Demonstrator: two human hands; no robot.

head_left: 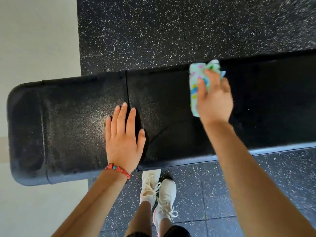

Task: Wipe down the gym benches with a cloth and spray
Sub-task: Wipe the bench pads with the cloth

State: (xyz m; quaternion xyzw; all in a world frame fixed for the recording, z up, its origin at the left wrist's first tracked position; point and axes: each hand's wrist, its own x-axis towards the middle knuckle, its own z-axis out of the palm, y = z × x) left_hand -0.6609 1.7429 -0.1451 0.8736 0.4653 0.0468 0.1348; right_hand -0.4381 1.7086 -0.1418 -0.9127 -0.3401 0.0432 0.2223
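Black padded surface (171, 108) — right hand (214, 100) clutching the cloth (196, 79) should press flat, overlapping strokes (left hand (124, 139) spread, bracing).

- The bench (77, 127) was black.
- The cloth (196, 79) was pale green with multicoloured spots.
- The floor (171, 28) was black, white-speckled.
- The bracelet (118, 170) was red; the shoes (159, 190) were white.

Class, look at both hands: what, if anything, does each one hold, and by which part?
The right hand holds the cloth, fingers over its near right edge, pressing it on the bench. The left hand holds nothing; it lies flat on the bench.
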